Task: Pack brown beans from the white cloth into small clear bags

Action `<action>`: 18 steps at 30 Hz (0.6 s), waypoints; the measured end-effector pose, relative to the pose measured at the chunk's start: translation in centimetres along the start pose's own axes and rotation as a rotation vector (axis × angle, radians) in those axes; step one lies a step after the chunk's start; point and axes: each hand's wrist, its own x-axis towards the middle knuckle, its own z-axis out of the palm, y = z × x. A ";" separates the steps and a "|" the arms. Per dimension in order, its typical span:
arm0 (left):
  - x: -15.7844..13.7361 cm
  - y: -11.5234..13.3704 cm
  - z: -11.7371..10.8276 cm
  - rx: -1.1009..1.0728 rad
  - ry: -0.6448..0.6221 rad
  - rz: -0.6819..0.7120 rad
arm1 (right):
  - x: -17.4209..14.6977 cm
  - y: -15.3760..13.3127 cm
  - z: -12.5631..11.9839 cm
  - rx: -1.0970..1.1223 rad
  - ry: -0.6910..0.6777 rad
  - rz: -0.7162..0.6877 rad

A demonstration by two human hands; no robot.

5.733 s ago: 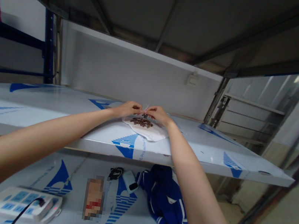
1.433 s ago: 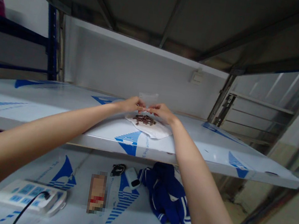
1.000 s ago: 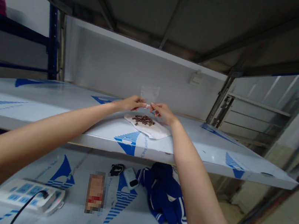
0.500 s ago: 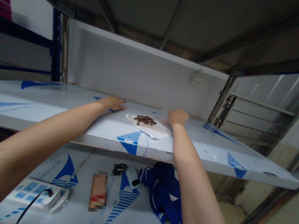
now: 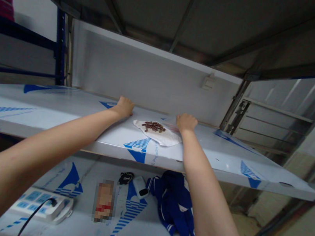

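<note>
Shelf (image 5: 56, 118) film, blue print unreadable

On the upper film-covered metal shelf (image 5: 57, 115): crumpled white paper sheet (image 5: 162, 134) near the middle, with a small pile of brown pellets (image 5: 153, 125) on top, left hand (image 5: 124, 107) resting on the shelf to the left of the sheet, right hand (image 5: 186, 122) at the sheet's right rear edge. On the lower shelf (image 5: 140, 230), from left to right: white power strip with blue sockets (image 5: 43, 205), small black item (image 5: 125, 177), white handheld device (image 5: 140, 185), crumpled blue-and-white garment (image 5: 175, 207). Behind the upper shelf, grey back panel (image 5: 152, 74); to the right, metal rack (image 5: 266, 122).
</note>
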 end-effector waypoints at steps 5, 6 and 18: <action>-0.4 -0.2 -0.2 -0.022 -0.068 0.014 | 0.4 0.1 0.3 0.053 -0.001 0.006; -0.5 -0.2 -0.2 -0.018 -0.069 0.025 | 0.4 0.1 0.3 0.062 -0.004 0.009; -0.5 -0.2 -0.6 -0.124 0.077 0.017 | 0.1 -0.1 -0.2 0.087 -0.048 0.001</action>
